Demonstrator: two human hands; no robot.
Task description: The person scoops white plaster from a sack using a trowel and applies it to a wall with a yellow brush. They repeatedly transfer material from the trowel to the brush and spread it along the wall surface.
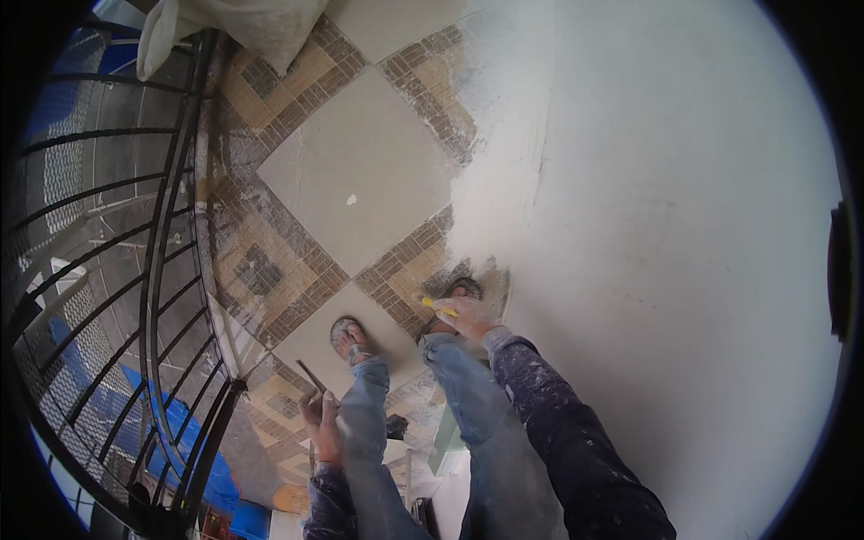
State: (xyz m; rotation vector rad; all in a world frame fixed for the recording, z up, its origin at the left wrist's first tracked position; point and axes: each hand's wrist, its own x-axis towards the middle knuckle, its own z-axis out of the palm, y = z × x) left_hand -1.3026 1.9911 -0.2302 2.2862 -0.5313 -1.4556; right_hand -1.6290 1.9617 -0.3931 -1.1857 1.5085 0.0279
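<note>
A: Identify the support surface.
B: Tiled floor (360,144): pale squares, brown mosaic-patterned borders.
A: Items directly on it?
B: White fleck (351,200) on a pale square; left sandalled foot (349,338); right sandalled foot (464,289)

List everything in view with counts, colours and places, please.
Railing: one, black, left.
Wall: one, white, right.
Floor: one, grey and brown tiles, centre.
Cloth or sack: one, cream, upper left.
Sheeting: count unclear, blue, lower left.
Mesh: count unclear, whitish, beyond railing.
Small tool: one, yellow, in right hand.
Thin tool: one, dark, in left hand.
Sandals: two, greyish, centre.
Trousers: one pair, blue, lower centre.
Sleeves: two, dark, lower edge.
Feet: two, dusty, sandalled.
Left hand: one, dusty, lower centre.
Right hand: one, dusty, centre.
</note>
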